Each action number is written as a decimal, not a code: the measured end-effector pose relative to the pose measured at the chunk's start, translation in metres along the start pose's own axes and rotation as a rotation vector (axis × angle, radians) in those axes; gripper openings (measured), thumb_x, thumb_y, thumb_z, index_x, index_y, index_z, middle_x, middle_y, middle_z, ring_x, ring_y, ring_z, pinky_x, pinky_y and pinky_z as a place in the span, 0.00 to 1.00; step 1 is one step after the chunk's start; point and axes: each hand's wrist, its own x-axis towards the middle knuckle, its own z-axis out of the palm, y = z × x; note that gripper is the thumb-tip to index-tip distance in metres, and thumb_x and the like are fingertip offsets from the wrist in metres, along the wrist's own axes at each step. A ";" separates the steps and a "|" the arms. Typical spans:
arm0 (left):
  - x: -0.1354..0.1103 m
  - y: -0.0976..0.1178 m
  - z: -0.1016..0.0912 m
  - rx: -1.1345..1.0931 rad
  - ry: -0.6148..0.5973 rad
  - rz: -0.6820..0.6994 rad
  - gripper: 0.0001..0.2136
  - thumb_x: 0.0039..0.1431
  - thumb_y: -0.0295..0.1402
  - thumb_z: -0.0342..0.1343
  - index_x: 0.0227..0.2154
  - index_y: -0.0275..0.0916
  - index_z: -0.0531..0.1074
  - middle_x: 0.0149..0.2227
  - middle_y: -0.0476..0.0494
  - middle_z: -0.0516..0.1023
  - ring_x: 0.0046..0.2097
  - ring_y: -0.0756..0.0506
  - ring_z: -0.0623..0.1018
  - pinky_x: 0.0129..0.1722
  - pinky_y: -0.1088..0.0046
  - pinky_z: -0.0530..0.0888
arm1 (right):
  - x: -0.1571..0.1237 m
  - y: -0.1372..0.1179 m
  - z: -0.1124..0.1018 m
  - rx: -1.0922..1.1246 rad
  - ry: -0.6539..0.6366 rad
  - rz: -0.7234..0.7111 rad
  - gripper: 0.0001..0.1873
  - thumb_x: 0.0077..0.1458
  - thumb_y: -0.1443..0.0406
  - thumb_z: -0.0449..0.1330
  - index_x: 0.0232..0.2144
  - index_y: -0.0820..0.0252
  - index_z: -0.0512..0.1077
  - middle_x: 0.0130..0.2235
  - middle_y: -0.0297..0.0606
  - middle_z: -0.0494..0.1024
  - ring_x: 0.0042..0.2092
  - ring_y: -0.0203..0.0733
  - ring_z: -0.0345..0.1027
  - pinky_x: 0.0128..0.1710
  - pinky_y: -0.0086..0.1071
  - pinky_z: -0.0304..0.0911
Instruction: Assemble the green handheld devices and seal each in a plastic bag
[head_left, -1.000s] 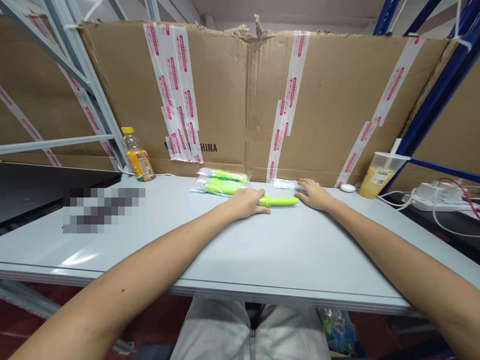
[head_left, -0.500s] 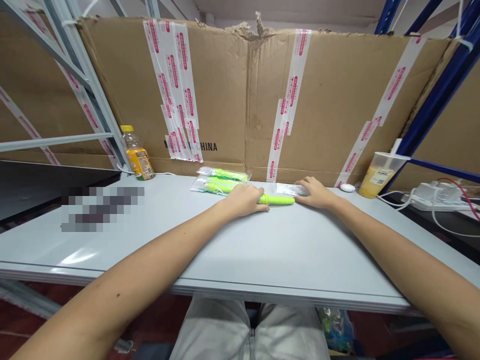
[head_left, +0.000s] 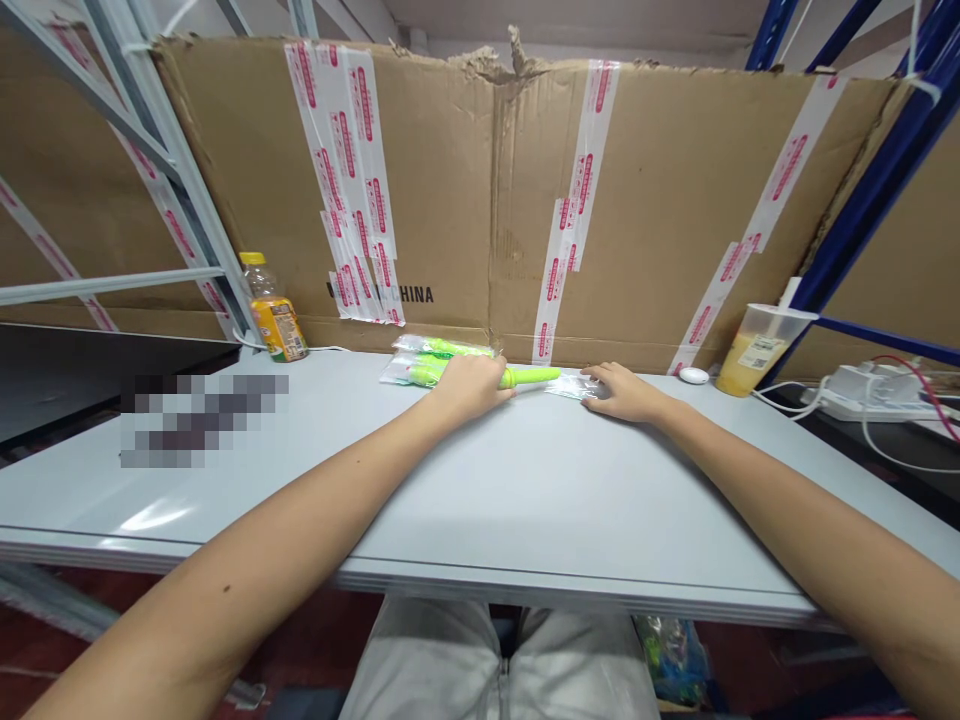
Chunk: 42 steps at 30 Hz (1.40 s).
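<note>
A taped cardboard carton stands behind the pale grey table, flanked by a juice bottle and a plastic cup. The left hand grips a lime-green plastic stick lying on the table, just beside two bagged sticks; the right hand rests open on a clear plastic bag at the stick's tip.

The pale grey table bears bagged lime-green sticks, a clear plastic bag, a bottle and a lidded cup.

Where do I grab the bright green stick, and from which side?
Grab the bright green stick along its bare slim part, coming from above on your side. It lies flat and sideways on the table, so fingers can wrap over it. Your left hand already covers one end.
</note>
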 end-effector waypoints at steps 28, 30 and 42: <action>0.000 -0.014 -0.006 -0.151 -0.045 0.042 0.23 0.53 0.53 0.60 0.43 0.42 0.68 0.40 0.37 0.80 0.43 0.35 0.79 0.37 0.67 0.67 | -0.003 -0.017 -0.005 -0.101 0.082 -0.038 0.30 0.56 0.54 0.59 0.58 0.61 0.63 0.50 0.48 0.70 0.49 0.54 0.69 0.49 0.43 0.64; -0.002 -0.011 -0.008 -0.197 -0.057 0.045 0.24 0.54 0.52 0.60 0.46 0.41 0.66 0.40 0.37 0.79 0.42 0.35 0.78 0.37 0.67 0.67 | -0.002 -0.019 -0.005 -0.149 0.097 -0.051 0.26 0.56 0.56 0.59 0.54 0.62 0.65 0.49 0.49 0.71 0.48 0.55 0.69 0.49 0.44 0.63; -0.001 -0.005 -0.009 -0.562 0.097 0.162 0.12 0.55 0.39 0.58 0.40 0.39 0.70 0.42 0.43 0.74 0.45 0.43 0.74 0.44 0.67 0.69 | -0.003 -0.037 -0.011 -0.223 0.105 -0.092 0.14 0.56 0.60 0.59 0.43 0.57 0.63 0.45 0.46 0.74 0.43 0.51 0.69 0.39 0.37 0.60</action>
